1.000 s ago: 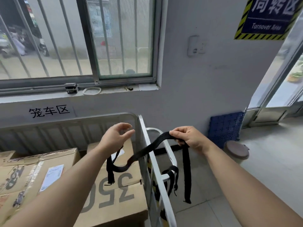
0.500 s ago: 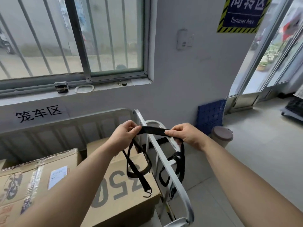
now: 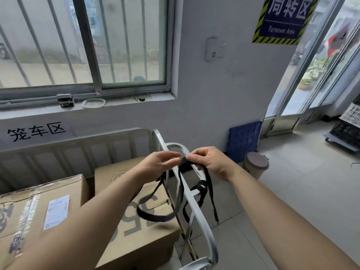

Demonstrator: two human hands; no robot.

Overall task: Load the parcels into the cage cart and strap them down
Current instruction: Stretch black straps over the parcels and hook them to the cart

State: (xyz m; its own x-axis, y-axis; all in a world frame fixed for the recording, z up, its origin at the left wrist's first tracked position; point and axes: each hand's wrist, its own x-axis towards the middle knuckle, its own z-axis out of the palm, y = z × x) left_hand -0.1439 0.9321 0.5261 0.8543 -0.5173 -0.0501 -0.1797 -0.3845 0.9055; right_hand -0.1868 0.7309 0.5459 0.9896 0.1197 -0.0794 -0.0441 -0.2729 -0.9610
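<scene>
Black strap (image 3: 186,163) over cart rail (image 3: 200,221), parcels (image 3: 148,238) beside

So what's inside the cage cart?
Two cardboard parcels: a taped, labelled box and a numeral-printed box. The left forearm and strap cover parts of them; the cart floor is hidden.

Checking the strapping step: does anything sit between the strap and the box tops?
Nothing visible does. The left hand and right hand pinch the strap above the side rail; a loop hangs over the box beside it.

Matt black woven strap (image 3: 180,191), glossy grey metal cage cart (image 3: 196,209), taped brown cardboard parcels (image 3: 148,236).
</scene>
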